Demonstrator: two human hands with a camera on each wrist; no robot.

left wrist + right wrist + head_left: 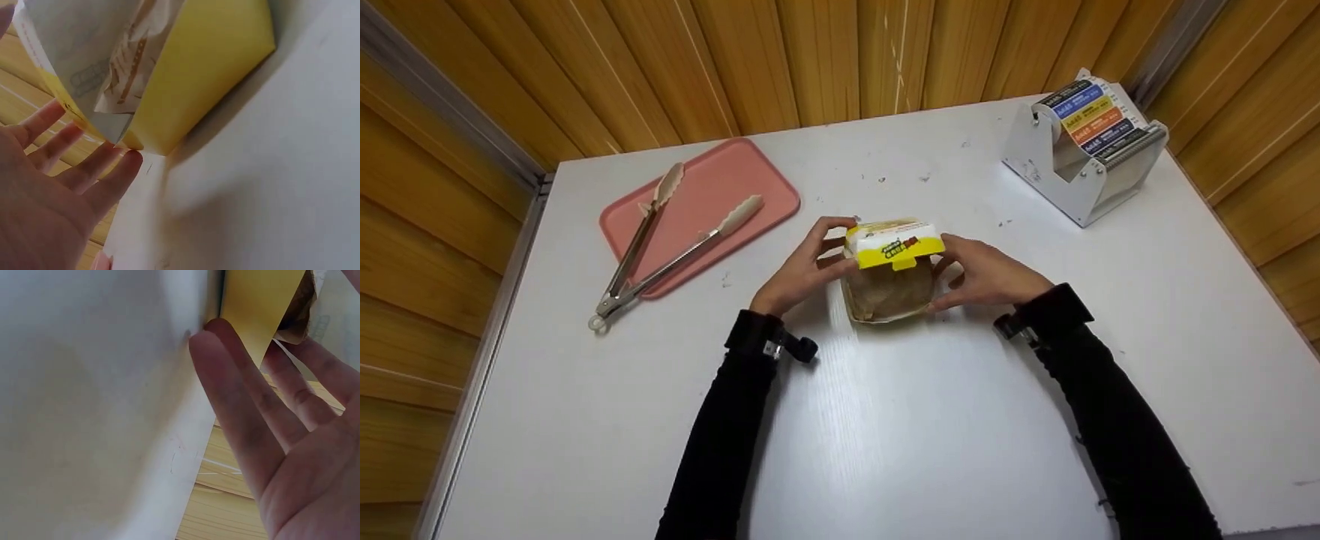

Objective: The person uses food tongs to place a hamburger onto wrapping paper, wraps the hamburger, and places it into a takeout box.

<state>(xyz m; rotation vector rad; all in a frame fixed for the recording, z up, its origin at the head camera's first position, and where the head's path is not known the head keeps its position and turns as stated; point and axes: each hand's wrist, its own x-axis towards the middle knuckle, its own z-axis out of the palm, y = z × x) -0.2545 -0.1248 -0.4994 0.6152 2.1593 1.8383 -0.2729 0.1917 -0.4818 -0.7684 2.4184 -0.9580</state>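
A yellow-and-white cardboard burger box (896, 251) stands on the white table between both hands, its printed lid part-way down with a front tab hanging free. Inside shows a paper-wrapped item (889, 291), its wrapper (132, 67) marked with brown print; what the paper covers is hidden. On the box's left side, the left hand (802, 270) holds the lid between thumb and fingers. From the right, the right hand (990, 271) grips the box, fingers at its side and thumb low near the front. In the right wrist view, fingertips touch the yellow wall (253, 304).
Metal tongs (619, 296) with pale tips lie spread across a pink tray (727, 169) at the back left. A metal label dispenser (1087, 146) with coloured rolls stands at the back right. Wood-look panels (825, 60) border the table (885, 435).
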